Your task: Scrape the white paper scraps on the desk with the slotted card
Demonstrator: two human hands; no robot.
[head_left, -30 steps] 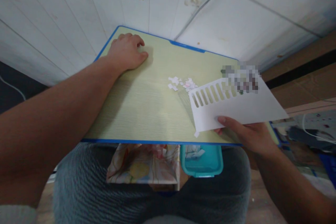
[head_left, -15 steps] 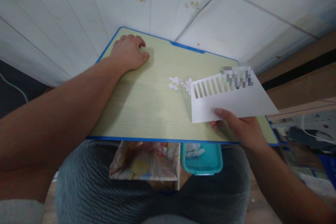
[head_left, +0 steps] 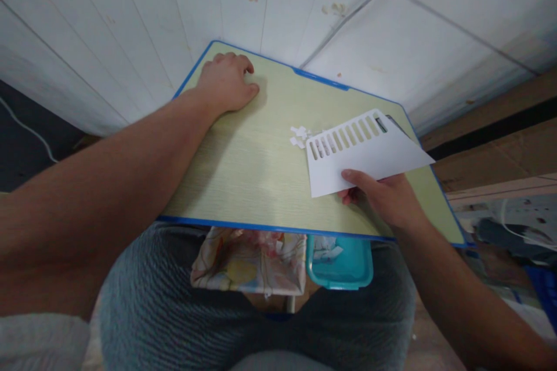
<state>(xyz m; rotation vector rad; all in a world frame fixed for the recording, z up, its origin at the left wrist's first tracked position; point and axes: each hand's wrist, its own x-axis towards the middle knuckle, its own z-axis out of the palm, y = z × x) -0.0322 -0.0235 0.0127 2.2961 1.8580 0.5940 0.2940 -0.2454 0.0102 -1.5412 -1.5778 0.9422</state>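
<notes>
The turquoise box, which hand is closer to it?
The right hand. It holds the slotted white card, up and right of the turquoise box in the picture. The left hand is farther, near the far left corner of the board.

The table is pale yellow with a blue edge, and it stands close to a white panelled wall, where 1 grey cable runs diagonally. Below, the floor looks wooden. The light is soft.
</notes>
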